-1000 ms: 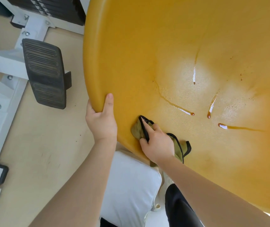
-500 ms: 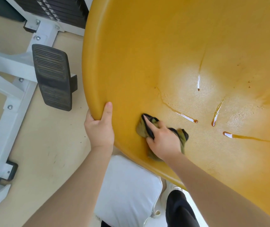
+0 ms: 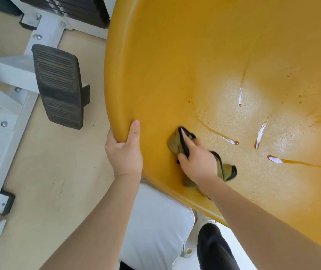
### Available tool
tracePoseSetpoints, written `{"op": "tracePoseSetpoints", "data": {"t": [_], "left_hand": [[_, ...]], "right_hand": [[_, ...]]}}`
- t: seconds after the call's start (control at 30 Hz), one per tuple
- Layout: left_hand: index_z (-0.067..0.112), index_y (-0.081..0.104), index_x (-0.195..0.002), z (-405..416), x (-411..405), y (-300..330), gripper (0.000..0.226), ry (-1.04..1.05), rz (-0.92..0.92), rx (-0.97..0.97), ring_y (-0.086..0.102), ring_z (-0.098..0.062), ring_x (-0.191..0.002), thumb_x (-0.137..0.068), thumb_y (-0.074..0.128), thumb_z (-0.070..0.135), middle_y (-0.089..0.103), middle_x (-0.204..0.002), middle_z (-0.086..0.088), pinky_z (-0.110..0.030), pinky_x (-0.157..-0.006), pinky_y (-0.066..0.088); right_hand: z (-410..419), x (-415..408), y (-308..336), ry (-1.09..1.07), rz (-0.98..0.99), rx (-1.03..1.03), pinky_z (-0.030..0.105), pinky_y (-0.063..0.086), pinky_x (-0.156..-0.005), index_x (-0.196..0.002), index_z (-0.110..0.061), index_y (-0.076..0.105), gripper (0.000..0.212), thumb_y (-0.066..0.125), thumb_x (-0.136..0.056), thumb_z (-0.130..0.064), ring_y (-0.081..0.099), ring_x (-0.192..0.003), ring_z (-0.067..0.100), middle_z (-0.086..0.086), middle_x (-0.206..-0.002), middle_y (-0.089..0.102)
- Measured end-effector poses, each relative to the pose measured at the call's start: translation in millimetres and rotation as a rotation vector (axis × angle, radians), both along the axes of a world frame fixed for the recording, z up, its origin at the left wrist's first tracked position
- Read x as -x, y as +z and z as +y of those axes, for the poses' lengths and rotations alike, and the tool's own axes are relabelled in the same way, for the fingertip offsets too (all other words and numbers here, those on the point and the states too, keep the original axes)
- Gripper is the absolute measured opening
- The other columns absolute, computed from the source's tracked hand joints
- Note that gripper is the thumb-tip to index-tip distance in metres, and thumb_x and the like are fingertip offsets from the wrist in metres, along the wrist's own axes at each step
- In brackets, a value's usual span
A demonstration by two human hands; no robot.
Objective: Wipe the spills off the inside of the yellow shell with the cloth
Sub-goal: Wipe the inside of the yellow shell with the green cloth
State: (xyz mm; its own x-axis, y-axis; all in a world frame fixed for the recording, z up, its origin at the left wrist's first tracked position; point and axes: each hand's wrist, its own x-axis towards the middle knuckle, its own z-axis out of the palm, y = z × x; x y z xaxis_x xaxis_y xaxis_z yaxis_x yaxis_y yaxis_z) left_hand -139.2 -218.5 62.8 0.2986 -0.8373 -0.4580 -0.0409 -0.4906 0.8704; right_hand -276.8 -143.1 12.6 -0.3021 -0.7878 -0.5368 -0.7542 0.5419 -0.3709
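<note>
Head view: the left hand (image 3: 124, 152) grips the rim of the yellow shell (image 3: 175, 65), thumb hooked inside, steadying it. The right hand (image 3: 196, 162) presses a crumpled olive cloth (image 3: 177, 145) against the inner wall near that rim, fingers (image 3: 187, 138) curled over it. Wiping looks barely begun: brown spill streaks (image 3: 222, 136) lie untouched just beyond. Next, sweep the cloth toward them, keeping pressure on.

yellow moulded plastic shell (image 3: 175, 55): 1 | olive-green cloth with black edging (image 3: 176, 144): 1 | brown liquid streaks with glossy wet ends on the shell's inside (image 3: 231, 141): 4 | bare hands: 2, left (image 3: 123, 152), right (image 3: 197, 162) | black ribbed rubber pedal (image 3: 58, 85): 1 | white metal frame (image 3: 4, 133): 1 | white cushion (image 3: 155, 227): 1
</note>
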Motion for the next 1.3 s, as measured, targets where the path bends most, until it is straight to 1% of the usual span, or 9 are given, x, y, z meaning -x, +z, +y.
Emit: {"op": "tracePoseSetpoints", "data": {"t": [0.2,0.3,0.47,0.53,0.7,0.8,0.93,1.03,1.3], "left_hand": [[0.018,0.056,-0.124,1.3,-1.4,1.5,0.044,-0.026,-0.043,-0.005,0.06,-0.005,-0.092,-0.085,0.062,0.037,0.063,-0.114,0.004,-0.006,-0.067,0.048],[0.019,0.056,-0.122,1.3,-1.7,3.9,0.042,-0.027,-0.062,-0.026,0.059,-0.009,-0.094,-0.085,0.062,0.038,0.063,-0.113,0.003,-0.013,-0.07,0.046],[0.031,0.054,-0.107,0.6,-0.5,6.9,0.024,-0.013,-0.067,-0.066,0.059,-0.004,-0.089,-0.085,0.062,0.037,0.062,-0.1,0.012,-0.017,-0.072,0.047],[0.03,0.053,-0.11,0.6,0.1,7.9,0.028,-0.019,-0.068,-0.076,0.059,-0.004,-0.089,-0.084,0.062,0.037,0.062,-0.102,0.01,-0.018,-0.072,0.049],[0.024,0.053,-0.116,-1.1,1.9,10.6,0.033,-0.021,-0.066,-0.097,0.058,-0.001,-0.081,-0.086,0.061,0.035,0.06,-0.104,0.009,-0.005,-0.055,0.045],[0.023,0.053,-0.118,-0.7,1.1,11.3,0.036,-0.036,-0.077,-0.107,0.058,-0.002,-0.083,-0.086,0.06,0.036,0.06,-0.108,0.006,-0.01,-0.06,0.046],[0.021,0.053,-0.12,-1.0,0.5,12.5,0.039,-0.058,-0.099,-0.095,0.058,-0.009,-0.092,-0.085,0.061,0.035,0.06,-0.112,0.003,-0.022,-0.076,0.048],[0.021,0.055,-0.116,-2.2,-0.2,10.4,0.033,-0.064,-0.1,-0.087,0.059,-0.006,-0.09,-0.085,0.061,0.033,0.061,-0.104,0.007,-0.019,-0.075,0.048],[0.028,0.049,-0.113,-2.6,0.8,13.2,0.031,-0.041,-0.089,-0.177,0.057,-0.014,-0.091,-0.085,0.061,0.034,0.058,-0.108,0.005,-0.032,-0.08,0.049]], "right_hand": [[-100.1,-32.2,46.7,-0.234,-0.249,0.399,0.031,0.044,-0.064,-0.148,-0.035,0.019,0.065,0.045,-0.09,-0.022,0.05,-0.075,0.017,0.005,-0.116,0.048],[-119.7,-28.6,59.5,-0.284,-0.303,0.491,0.033,0.047,-0.066,-0.148,-0.036,0.02,0.066,0.045,-0.089,-0.019,0.052,-0.077,0.017,0.007,-0.119,0.048],[-98.0,-28.5,43.5,-0.223,-0.268,0.4,0.036,0.048,-0.065,-0.148,-0.037,0.02,0.067,0.047,-0.089,-0.022,0.054,-0.076,0.023,0.003,-0.11,0.047],[-75.2,-27.1,30.6,-0.215,-0.254,0.303,0.04,0.05,-0.067,-0.148,-0.039,0.017,0.068,0.047,-0.089,-0.025,0.056,-0.075,0.026,0.005,-0.111,0.047],[-21.2,-14.7,8.2,-0.207,-0.182,0.022,0.037,0.052,-0.065,-0.148,-0.04,0.01,0.067,0.043,-0.09,-0.03,0.059,-0.075,0.023,0.006,-0.129,0.047],[-15.1,-11.0,8.4,-0.265,-0.198,-0.049,0.036,0.052,-0.066,-0.149,-0.037,0.011,0.067,0.043,-0.091,-0.031,0.056,-0.076,0.019,0.006,-0.129,0.048],[-33.0,-35.9,32.7,-0.122,-0.259,0.105,0.031,0.048,-0.07,-0.148,-0.039,0.013,0.07,0.038,-0.082,-0.038,0.059,-0.092,0.025,0.005,-0.133,0.046],[-72.0,-50.9,50.0,-0.106,-0.278,0.313,0.031,0.045,-0.06,-0.148,-0.038,0.017,0.073,0.037,-0.078,-0.037,0.056,-0.079,0.025,0.005,-0.119,0.049],[-166.5,10.2,59.5,-0.552,-0.274,0.449,0.025,0.038,-0.08,-0.148,-0.033,0.021,0.062,0.042,-0.091,-0.022,0.048,-0.087,0.015,0.002,-0.124,0.049]]}}
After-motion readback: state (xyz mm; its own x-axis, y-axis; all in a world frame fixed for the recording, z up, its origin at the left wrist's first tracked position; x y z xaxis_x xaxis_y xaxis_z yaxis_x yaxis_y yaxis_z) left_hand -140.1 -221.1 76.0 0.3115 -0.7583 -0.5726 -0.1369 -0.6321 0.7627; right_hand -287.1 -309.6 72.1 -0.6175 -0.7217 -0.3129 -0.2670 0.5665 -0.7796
